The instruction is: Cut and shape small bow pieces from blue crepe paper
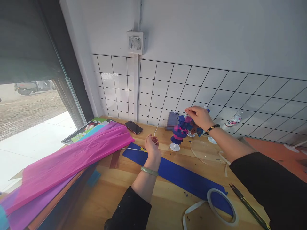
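My left hand (153,147), with a green bangle at its wrist, is closed on a thin white cord (155,130) whose end sticks up above the fingers. Beneath that hand lies a long dark blue strip (184,179). At the back, a small figure in a blue and pink paper dress (180,131) stands upright on a round white base. The fingers of my right hand (199,115) are pinched together at the top of this figure; what they hold, if anything, is too small to make out.
Pink paper (76,153) and other coloured sheets lie at the left, near a phone (133,127). A roll of white tape (208,204), scissors (249,206) and a clear round plate (203,151) are on the table. Another white figure (233,120) stands near the tiled wall.
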Available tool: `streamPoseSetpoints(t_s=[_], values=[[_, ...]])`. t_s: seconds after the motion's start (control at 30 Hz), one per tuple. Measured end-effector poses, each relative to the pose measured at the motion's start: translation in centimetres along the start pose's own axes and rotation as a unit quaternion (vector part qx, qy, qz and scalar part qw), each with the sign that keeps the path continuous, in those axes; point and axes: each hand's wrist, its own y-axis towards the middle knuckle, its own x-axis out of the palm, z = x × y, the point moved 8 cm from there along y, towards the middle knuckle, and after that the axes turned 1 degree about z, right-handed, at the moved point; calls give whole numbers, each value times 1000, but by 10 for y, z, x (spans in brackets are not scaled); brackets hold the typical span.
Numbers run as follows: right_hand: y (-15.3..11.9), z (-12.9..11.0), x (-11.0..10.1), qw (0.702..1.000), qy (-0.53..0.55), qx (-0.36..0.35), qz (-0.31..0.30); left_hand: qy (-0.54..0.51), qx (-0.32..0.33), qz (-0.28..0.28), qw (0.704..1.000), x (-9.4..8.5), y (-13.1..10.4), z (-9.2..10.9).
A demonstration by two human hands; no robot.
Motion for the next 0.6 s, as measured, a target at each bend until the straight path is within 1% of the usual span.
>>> streamPoseSetpoints(t_s=[0.2,0.33,0.43,0.6], values=[[26,0,13,1000,-5,-5,-1,-16,11,19,1000,-10,14,12],[41,1,23,1000,-3,0,2,-27,13,26,999,-14,20,15],[48,-3,34,1000,7,-2,1,-32,16,25,999,-15,23,16],[54,-13,54,999,22,-12,-21,-35,21,29,999,-18,27,17]])
